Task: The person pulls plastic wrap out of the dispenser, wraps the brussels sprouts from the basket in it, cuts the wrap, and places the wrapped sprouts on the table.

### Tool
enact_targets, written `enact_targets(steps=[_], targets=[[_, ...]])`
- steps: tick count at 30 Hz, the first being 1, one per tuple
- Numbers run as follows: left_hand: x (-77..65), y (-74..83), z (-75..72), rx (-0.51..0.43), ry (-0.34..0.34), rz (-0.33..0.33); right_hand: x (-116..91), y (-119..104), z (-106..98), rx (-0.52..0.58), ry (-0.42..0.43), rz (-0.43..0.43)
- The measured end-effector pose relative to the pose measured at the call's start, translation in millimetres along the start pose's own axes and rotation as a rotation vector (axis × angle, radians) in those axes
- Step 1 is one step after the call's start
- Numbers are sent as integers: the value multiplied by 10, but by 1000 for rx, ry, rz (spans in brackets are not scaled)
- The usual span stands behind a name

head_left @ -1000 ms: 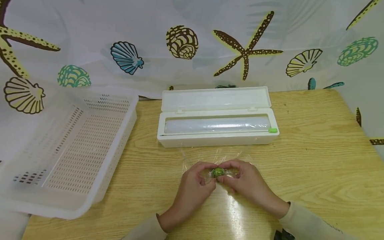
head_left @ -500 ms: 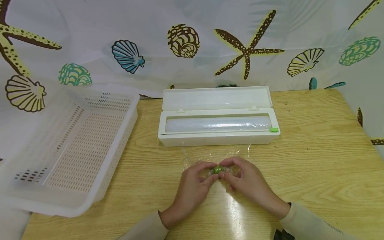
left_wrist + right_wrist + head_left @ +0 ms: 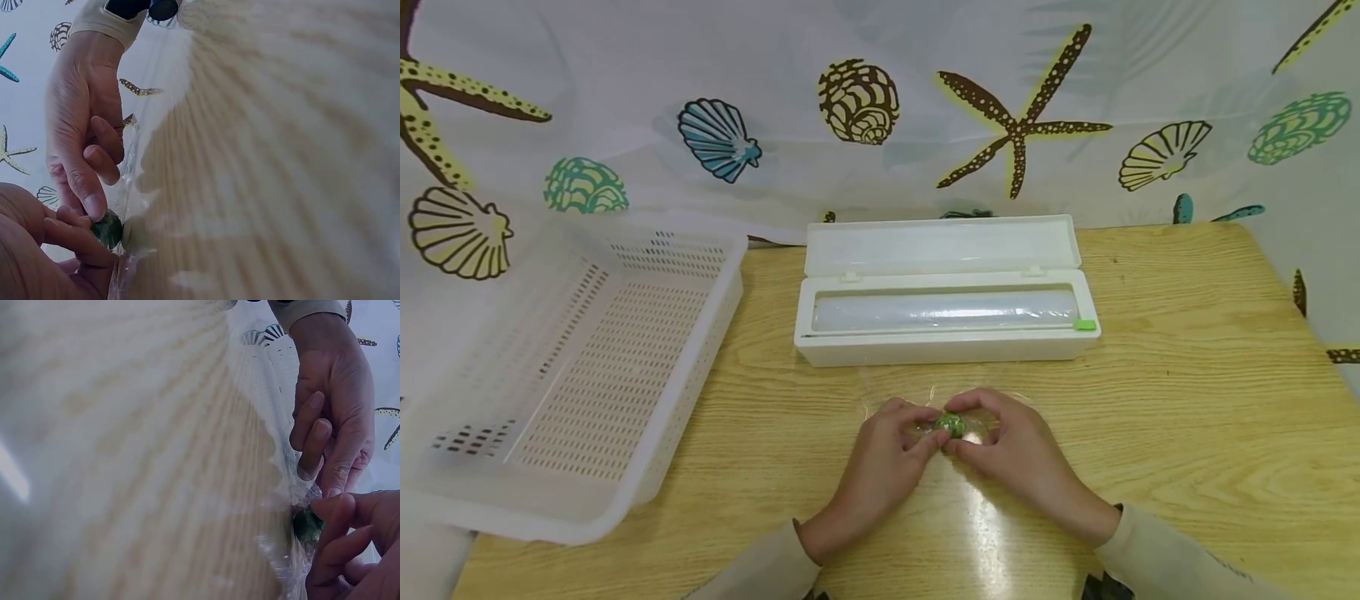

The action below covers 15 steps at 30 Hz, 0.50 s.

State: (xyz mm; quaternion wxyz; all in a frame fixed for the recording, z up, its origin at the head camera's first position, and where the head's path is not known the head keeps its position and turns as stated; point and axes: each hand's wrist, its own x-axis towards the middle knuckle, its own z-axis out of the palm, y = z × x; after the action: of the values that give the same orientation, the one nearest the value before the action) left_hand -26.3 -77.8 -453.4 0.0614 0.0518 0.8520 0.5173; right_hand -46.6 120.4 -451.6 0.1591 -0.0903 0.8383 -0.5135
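Note:
A small round green fruit (image 3: 951, 425), with clear plastic wrap (image 3: 898, 387) about it, sits between both hands over the table. My left hand (image 3: 887, 450) pinches it from the left with thumb and index finger. From the other side, my right hand (image 3: 1015, 442) pinches it too, thumb near and index finger behind. In the left wrist view the dark green fruit (image 3: 108, 230) shows between the fingertips of the two hands. Crinkled film (image 3: 279, 562) lies along the tabletop beside it in the right wrist view. The fingers partly cover the fruit.
Behind the hands stands a white film dispenser box (image 3: 947, 348), lid up, with a roll of film (image 3: 943, 312) inside and a green slider (image 3: 1084, 325) at its right end. A white perforated basket (image 3: 647, 467) stands at the left. A shell-print cloth (image 3: 775, 75) hangs behind the wooden table (image 3: 1187, 375).
Both hands stay at nearly the same place while their fingers shift around the fruit. The fruit has moved slightly right and looks turned, and the film around it has drawn in.

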Motion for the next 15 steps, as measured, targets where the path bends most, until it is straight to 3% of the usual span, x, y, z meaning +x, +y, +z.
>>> enact_targets(steps=[3, 10, 15], targets=[[-8, 13, 14, 10, 1, 5, 7, 24, -12, 6, -4, 15], [-19, -62, 47, -37, 55, 113, 21, 44, -32, 51, -11, 15], [-7, 15, 22, -55, 22, 83, 11, 35, -49, 99, -18, 25]])
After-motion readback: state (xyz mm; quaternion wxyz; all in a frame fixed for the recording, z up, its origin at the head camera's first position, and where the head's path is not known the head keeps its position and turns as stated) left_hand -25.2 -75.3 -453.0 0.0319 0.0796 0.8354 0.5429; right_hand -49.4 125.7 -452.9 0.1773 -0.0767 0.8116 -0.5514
